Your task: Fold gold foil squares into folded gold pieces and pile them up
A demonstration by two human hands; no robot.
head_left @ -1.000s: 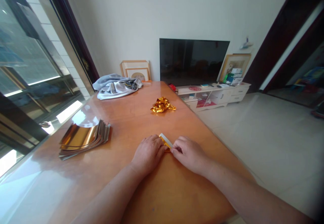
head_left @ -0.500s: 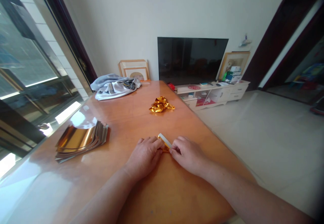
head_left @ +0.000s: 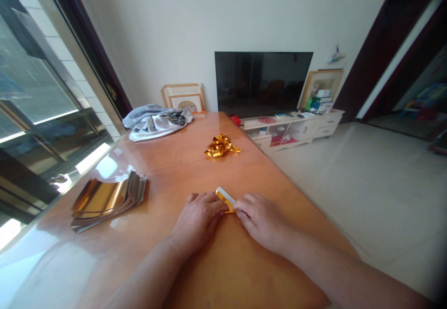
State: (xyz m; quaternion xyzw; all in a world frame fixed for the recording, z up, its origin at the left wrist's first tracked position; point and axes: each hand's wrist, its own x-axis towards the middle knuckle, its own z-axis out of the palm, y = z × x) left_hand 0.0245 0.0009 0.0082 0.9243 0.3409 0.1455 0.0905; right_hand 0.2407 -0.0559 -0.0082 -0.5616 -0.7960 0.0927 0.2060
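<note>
A small folded piece of gold foil paper (head_left: pixel 225 196) with a pale strip along its far edge lies on the wooden table, partly hidden by my fingers. My left hand (head_left: pixel 201 213) pinches its left side, fingers curled and pressed together. On the right, my right hand (head_left: pixel 260 216) grips the other end between thumb and forefinger. Beyond my hands rests a small heap of folded gold foil pieces (head_left: pixel 222 146). To the left, a curved stack of gold foil sheets (head_left: pixel 110 199) sits on the tabletop.
Grey shiny cloth (head_left: pixel 155 122) is bunched at the table's (head_left: pixel 167 164) far left corner. Framed pictures (head_left: pixel 183 97) lean against the wall behind it. A television (head_left: pixel 261 83) stands on a low white cabinet (head_left: pixel 314 127) past the table's right edge.
The paper between my fingers is turned slightly, and more of its gold face shows beneath the pale strip. Both hands stay close together on it. The view has shifted slightly.
</note>
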